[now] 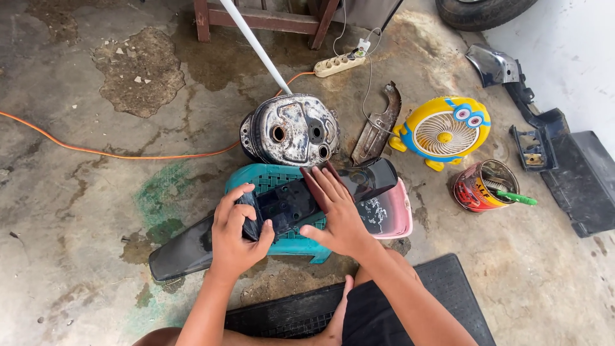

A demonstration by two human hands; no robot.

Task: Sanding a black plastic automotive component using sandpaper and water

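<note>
The left hand is closed around the middle of a long, glossy black plastic motorcycle fender, fingers curled over its near edge and thumb pressing on top, while the right hand lies open and flat on the fender's upper face, fingers spread, pinning rather than gripping. The fender rests across a turquoise perforated plastic stool, one end reaching down toward the concrete floor on the left, the other over a pink plastic basin. It looks light, stiff yet slightly springy, and slick on its polished face; the curved edges seem the surest places to hold. Just beyond stands a scuffed silver metal fuel tank; to the right, a yellow cartoon-faced desk fan and a red tin can holding brushes.
</note>
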